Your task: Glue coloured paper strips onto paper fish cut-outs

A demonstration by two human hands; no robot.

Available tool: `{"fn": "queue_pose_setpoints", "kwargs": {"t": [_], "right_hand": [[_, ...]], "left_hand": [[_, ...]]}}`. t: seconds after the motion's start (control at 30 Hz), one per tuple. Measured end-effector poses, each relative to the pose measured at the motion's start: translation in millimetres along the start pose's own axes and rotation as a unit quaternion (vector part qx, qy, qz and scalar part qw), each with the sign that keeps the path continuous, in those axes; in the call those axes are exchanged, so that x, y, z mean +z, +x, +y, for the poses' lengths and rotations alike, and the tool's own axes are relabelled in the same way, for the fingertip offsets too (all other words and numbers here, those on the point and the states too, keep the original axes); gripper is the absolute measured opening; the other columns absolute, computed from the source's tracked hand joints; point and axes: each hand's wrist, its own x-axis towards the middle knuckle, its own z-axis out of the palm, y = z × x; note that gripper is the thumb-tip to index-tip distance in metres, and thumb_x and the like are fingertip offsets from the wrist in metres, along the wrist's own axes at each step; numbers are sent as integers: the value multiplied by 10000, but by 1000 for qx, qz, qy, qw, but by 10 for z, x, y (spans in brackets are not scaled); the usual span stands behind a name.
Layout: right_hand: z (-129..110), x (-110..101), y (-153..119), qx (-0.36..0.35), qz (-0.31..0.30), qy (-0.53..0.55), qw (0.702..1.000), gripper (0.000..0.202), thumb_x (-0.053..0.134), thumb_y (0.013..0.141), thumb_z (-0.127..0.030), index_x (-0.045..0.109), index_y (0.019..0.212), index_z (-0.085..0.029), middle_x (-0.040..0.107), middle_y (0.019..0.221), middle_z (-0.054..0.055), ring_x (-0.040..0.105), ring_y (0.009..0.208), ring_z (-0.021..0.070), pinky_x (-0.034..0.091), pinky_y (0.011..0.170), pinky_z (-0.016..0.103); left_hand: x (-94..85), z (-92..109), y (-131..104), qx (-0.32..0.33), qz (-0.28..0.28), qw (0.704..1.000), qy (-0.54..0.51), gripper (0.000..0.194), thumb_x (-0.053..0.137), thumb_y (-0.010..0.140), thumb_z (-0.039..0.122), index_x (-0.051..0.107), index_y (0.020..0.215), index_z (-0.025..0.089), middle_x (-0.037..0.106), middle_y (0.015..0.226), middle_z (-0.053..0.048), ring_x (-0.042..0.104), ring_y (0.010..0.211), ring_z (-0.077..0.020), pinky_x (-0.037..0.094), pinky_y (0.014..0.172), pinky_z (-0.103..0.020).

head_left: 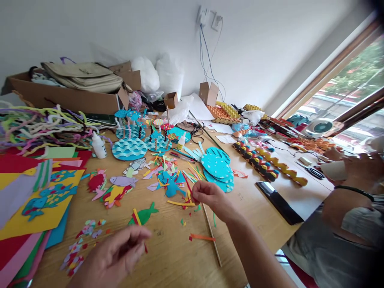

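My right hand (pixel 211 198) is closed in a pinch over the middle of the table. A thin red paper strip (pixel 187 185) runs up from its fingertips. My left hand (pixel 118 254) hovers near the front edge with fingers loosely curled, thumb apart, and nothing visible between them. Just beyond it lies a green paper fish (pixel 147 214), with a yellow paper strip (pixel 137 216) across it and red paper showing alongside. A wooden stick (pixel 212 238) and an orange strip (pixel 202 237) lie below my right hand. Blue paper scraps (pixel 172 186) and thin coloured strips are heaped beyond it.
Coloured paper sheets (pixel 18 216) and paper dots (pixel 73 254) are on the left. Glue bottles (pixel 99 146), blue discs (pixel 217 166) and pipe cleaners (pixel 45 128) stand or lie farther back. At right are a black phone-like object (pixel 279 202), scissors (pixel 312 171) and another person's arm (pixel 345 208).
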Motion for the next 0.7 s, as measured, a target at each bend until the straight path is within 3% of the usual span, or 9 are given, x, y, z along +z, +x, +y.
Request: {"fn": "queue_pose_setpoints", "kwargs": {"t": [0.1, 0.17, 0.23, 0.3, 0.4, 0.53, 0.7], "right_hand": [[-60, 300, -105, 17, -88, 113, 990, 221, 639, 702, -347, 522, 694, -159, 569, 632, -12, 495, 569, 86, 376, 560, 215], [-82, 465, -144, 36, -128, 142, 981, 249, 667, 679, -361, 521, 682, -159, 568, 618, -17, 489, 548, 80, 366, 546, 212], [-83, 583, -160, 48, -164, 149, 974, 256, 678, 670, -361, 522, 679, -158, 568, 609, -21, 483, 532, 73, 357, 537, 208], [-66, 655, -159, 54, -182, 144, 971, 246, 676, 675, -349, 524, 681, -156, 566, 601, -24, 476, 524, 67, 348, 532, 202], [-28, 701, -143, 58, -178, 139, 972, 229, 664, 684, -334, 524, 672, -153, 560, 590, -27, 469, 527, 66, 343, 531, 197], [8, 750, -140, 61, -162, 175, 969, 245, 670, 673, -347, 521, 666, -152, 578, 614, -11, 496, 552, 79, 372, 552, 211], [67, 914, -181, 58, -73, 251, 964, 321, 723, 608, -381, 533, 764, -174, 595, 691, -8, 534, 617, 98, 378, 569, 216]], "left_hand": [[-24, 232, 141, -55, -35, 993, -103, 438, 528, 744, 516, 551, 1037, 191, 570, 698, -3, 535, 620, -143, 437, 518, -222], [-34, 330, 227, -81, -28, 984, -154, 459, 544, 753, 483, 512, 1093, 177, 574, 805, -32, 546, 762, -166, 446, 590, -241], [-51, 362, 296, -99, -52, 976, -189, 421, 565, 757, 457, 523, 1063, 171, 566, 830, -35, 537, 753, -151, 425, 573, -227], [-76, 350, 352, -99, -73, 972, -200, 303, 584, 755, 419, 566, 902, 155, 553, 749, -9, 511, 652, -110, 392, 539, -202], [-117, 328, 423, -99, -77, 977, -172, 250, 622, 714, 377, 529, 670, 149, 499, 588, 42, 444, 516, -68, 342, 487, -179], [-152, 356, 512, -101, -64, 987, -112, 248, 627, 662, 378, 516, 635, 157, 485, 504, 60, 421, 456, -64, 298, 437, -174], [-141, 354, 577, -101, -59, 991, -64, 250, 621, 625, 390, 513, 601, 166, 468, 461, 66, 409, 434, -70, 291, 406, -174]]}}
